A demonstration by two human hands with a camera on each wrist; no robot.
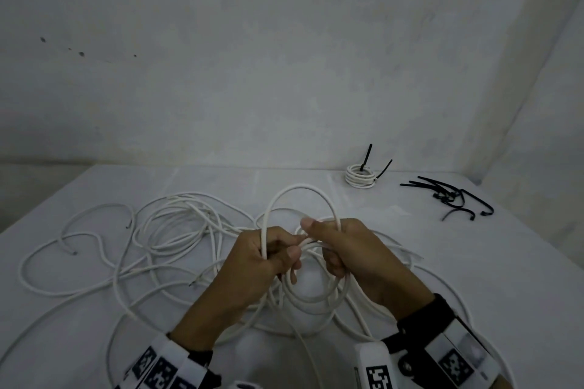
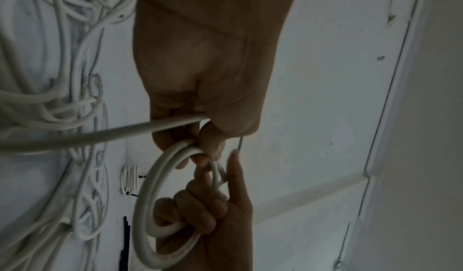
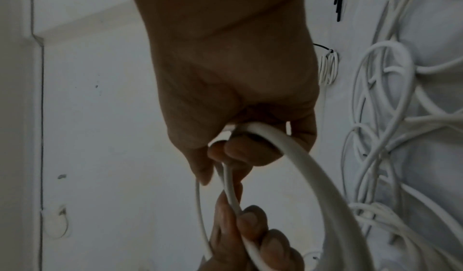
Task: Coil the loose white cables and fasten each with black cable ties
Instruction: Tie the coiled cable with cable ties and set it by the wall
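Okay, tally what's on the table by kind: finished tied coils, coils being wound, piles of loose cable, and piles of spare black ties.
Finished tied coil: 1
Coil being wound, gripped by left hand and right hand: 1
Loose cable tangle: 1
Pile of spare black ties: 1
Total: 4

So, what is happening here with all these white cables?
A person is winding a white cable into loops above the table. The left hand and the right hand both grip the loops. One finished coil, tied with black ties, sits at the back. Spare cable ties lie to its right. A loose tangle of cable still waits.
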